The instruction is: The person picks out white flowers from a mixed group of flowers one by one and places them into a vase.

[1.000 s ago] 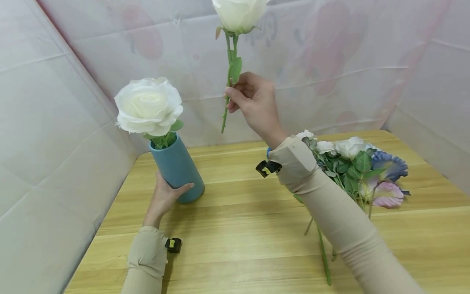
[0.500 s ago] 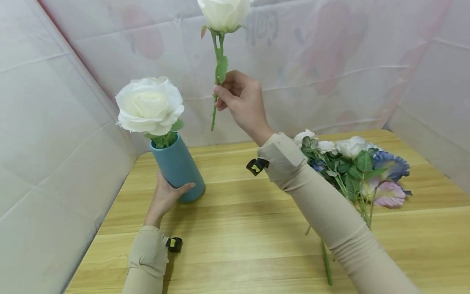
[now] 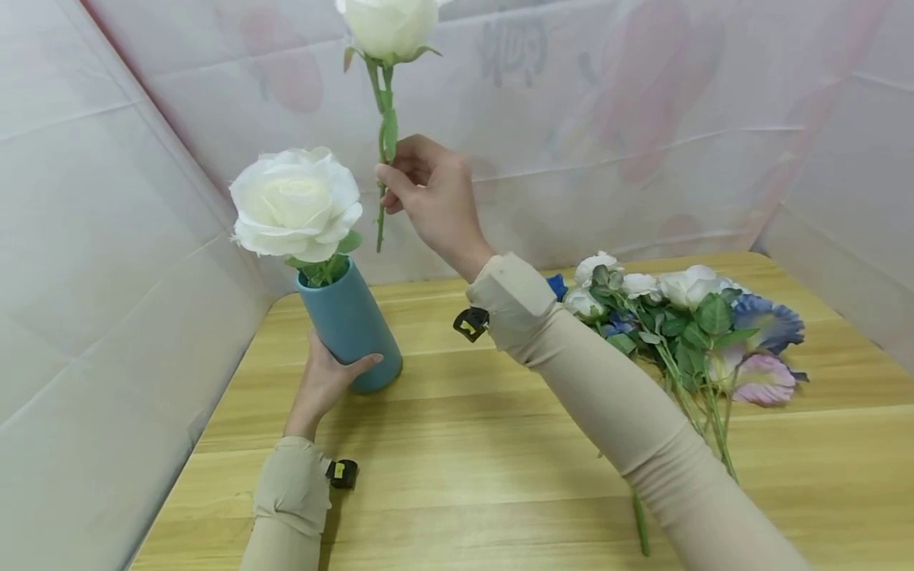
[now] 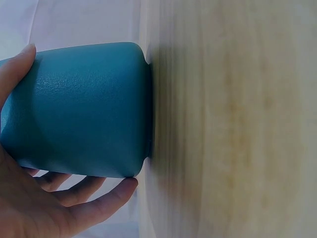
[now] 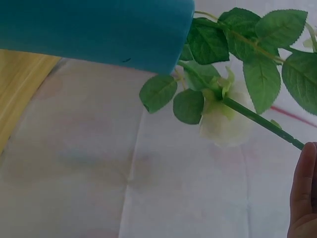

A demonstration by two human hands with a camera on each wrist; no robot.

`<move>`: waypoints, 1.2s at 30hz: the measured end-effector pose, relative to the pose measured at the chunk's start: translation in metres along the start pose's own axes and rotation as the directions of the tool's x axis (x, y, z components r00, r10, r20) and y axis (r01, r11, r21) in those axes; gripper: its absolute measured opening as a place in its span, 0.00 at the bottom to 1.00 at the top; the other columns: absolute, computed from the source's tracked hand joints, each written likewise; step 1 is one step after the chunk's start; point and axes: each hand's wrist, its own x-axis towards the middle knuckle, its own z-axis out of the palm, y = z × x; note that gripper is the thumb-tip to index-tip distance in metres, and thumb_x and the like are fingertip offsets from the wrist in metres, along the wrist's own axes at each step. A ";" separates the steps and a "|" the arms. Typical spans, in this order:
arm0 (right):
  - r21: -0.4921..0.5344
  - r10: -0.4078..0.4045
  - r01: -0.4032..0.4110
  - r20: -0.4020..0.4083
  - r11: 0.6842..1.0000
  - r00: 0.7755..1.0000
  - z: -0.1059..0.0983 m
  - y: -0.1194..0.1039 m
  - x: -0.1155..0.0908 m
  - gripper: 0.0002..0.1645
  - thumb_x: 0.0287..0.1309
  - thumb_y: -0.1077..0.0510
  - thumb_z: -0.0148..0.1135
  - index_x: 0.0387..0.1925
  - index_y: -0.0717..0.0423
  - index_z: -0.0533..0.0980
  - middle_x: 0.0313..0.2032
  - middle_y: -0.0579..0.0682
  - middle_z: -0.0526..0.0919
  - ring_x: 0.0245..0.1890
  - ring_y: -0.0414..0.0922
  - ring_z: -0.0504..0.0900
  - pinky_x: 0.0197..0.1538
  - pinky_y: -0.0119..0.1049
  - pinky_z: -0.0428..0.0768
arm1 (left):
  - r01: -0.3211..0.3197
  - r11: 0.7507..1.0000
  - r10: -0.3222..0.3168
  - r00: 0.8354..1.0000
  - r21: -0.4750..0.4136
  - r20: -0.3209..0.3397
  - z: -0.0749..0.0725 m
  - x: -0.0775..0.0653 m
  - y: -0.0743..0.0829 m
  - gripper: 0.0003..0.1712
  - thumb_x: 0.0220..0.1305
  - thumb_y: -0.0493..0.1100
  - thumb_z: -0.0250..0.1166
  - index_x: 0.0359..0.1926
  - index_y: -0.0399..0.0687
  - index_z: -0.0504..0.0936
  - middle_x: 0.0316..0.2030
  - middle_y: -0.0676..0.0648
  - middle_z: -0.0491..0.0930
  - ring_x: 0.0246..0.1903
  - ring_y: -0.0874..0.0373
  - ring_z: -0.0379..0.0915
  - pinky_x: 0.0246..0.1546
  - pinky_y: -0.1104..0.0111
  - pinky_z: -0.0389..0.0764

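A blue vase (image 3: 350, 325) stands on the wooden table (image 3: 457, 444) at the left, a white rose (image 3: 296, 206) with green leaves rising from its mouth. My left hand (image 3: 324, 385) holds the vase low on its side, thumb on one side and fingers on the other, as the left wrist view shows its base (image 4: 147, 109) at the table. Right of that bloom, my right hand (image 3: 439, 198) pinches the stem of a second white rose (image 3: 389, 32) in the air. Its bloom is cut off by the top edge, and its stem end hangs below my fingers, apart from the vase.
A pile of white, blue and pink artificial flowers (image 3: 689, 325) lies at the table's right, stems toward the front. My right forearm (image 3: 614, 404) covers part of it. A printed cloth (image 3: 571, 159) hangs behind the table, with more cloth at both sides.
My right hand has moved left with the rose, closer to the vase. More of the flower pile shows beside the right sleeve. The left hand and the vase have stayed in place.
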 end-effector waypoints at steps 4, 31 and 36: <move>-0.032 0.005 -0.003 0.045 0.999 0.999 0.010 0.004 -0.001 0.02 0.65 0.73 0.62 0.39 0.71 0.79 0.29 0.61 0.82 0.26 0.50 0.82 0.36 0.37 0.86 | -0.010 1.000 0.010 1.000 -0.005 -0.009 0.000 0.000 0.000 0.68 0.61 0.48 0.76 0.79 0.45 0.30 0.76 0.33 0.46 0.74 0.35 0.47 0.70 0.39 0.56; -0.667 0.316 0.018 0.377 0.745 0.871 0.049 0.036 -0.020 0.08 0.68 0.62 0.63 0.42 0.57 0.86 0.42 0.49 0.87 0.42 0.43 0.82 0.44 0.29 0.77 | -0.024 1.000 0.024 1.000 0.000 0.009 0.003 0.000 0.001 0.67 0.62 0.49 0.75 0.78 0.45 0.29 0.76 0.33 0.43 0.75 0.36 0.44 0.71 0.41 0.54; -0.691 0.405 -0.032 0.384 0.722 0.830 0.044 0.032 -0.020 0.17 0.71 0.55 0.63 0.56 0.58 0.81 0.55 0.51 0.78 0.57 0.46 0.74 0.57 0.35 0.76 | -0.078 0.996 0.078 0.997 -0.039 0.005 0.003 0.002 -0.002 0.63 0.63 0.45 0.74 0.77 0.40 0.33 0.74 0.32 0.47 0.73 0.36 0.49 0.71 0.42 0.57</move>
